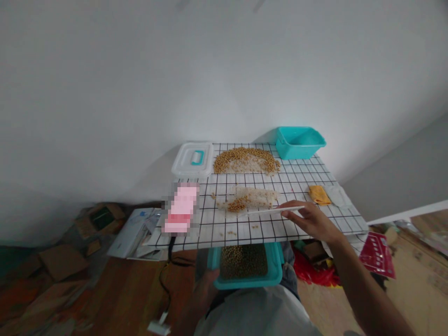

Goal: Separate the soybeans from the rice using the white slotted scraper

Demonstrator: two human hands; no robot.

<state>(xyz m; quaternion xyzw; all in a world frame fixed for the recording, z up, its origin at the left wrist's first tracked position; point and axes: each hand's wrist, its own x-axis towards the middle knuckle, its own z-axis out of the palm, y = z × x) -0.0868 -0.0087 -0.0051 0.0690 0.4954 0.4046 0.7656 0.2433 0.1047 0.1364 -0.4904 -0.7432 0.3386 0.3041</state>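
In my right hand [308, 221] is a thin white strip [266, 211], pinched between thumb and fingers and held low over the checked tabletop. Its far end lies beside a small heap of tan beans [238, 204] mixed with pale rice-like grains [264, 196]. Below the table's front edge, a turquoise tub [247, 283] rests at my lap, holding tan beans on one side and darker green ones on the other. My left hand [206, 289], dim and partly blurred, grips the tub's left rim. Farther back is a curved pile of tan beans [245, 153] around more pale grains.
A second turquoise tub [301, 144] stands at the back right. A clear lid [193, 159] with a turquoise handle lies at the back left, above a pink blurred-out object [181, 207] with a black cable. A folded yellow cloth [319, 195] lies right. Cardboard boxes [63, 261] clutter the floor.
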